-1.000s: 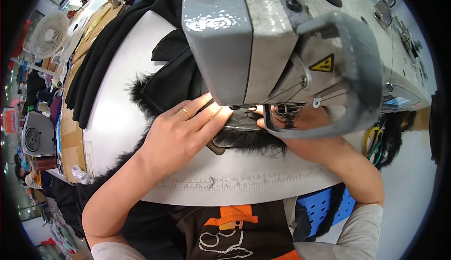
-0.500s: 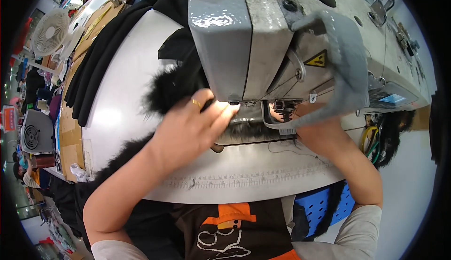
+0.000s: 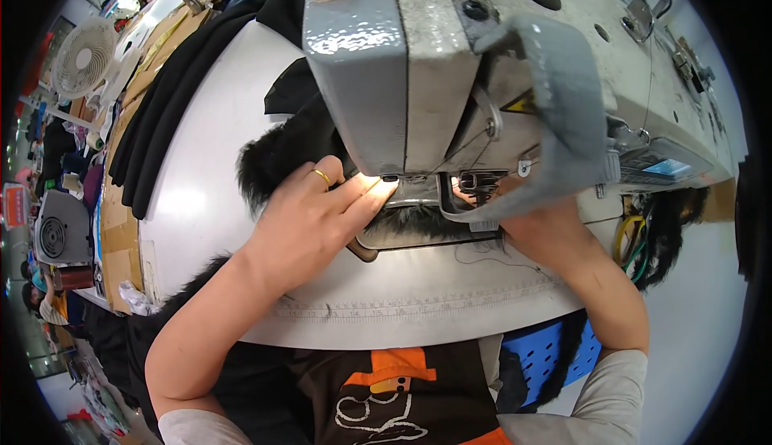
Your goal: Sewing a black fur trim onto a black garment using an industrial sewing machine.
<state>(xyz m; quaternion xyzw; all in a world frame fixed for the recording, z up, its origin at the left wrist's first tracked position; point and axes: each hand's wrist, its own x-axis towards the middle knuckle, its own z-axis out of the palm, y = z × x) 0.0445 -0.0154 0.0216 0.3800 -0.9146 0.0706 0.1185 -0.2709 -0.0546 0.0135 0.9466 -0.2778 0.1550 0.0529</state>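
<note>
1. Black fur piece [image 3: 418, 220] lies on the worktop [image 3: 201, 107], under the sewing machine [image 3: 358, 83].
2. Left hand [image 3: 305, 220] touches it.
3. Right hand [image 3: 537, 220] is partly hidden.
4. Whether either grip is clamped, I cannot tell.

1. Left hand [image 3: 305, 218], gold ring [image 3: 322, 176], fingers on black furry piece [image 3: 277, 155] beneath sewing machine head [image 3: 362, 91].
2. Right hand [image 3: 540, 218] partly hidden behind grey curved guard [image 3: 572, 99]; grip unclear.
3. Ruler scale [image 3: 402, 310] along white table's [image 3: 193, 147] near edge.

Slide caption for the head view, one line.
Left hand on black furry fabric at a sewing machine, right hand partly behind its grey guard.
</note>
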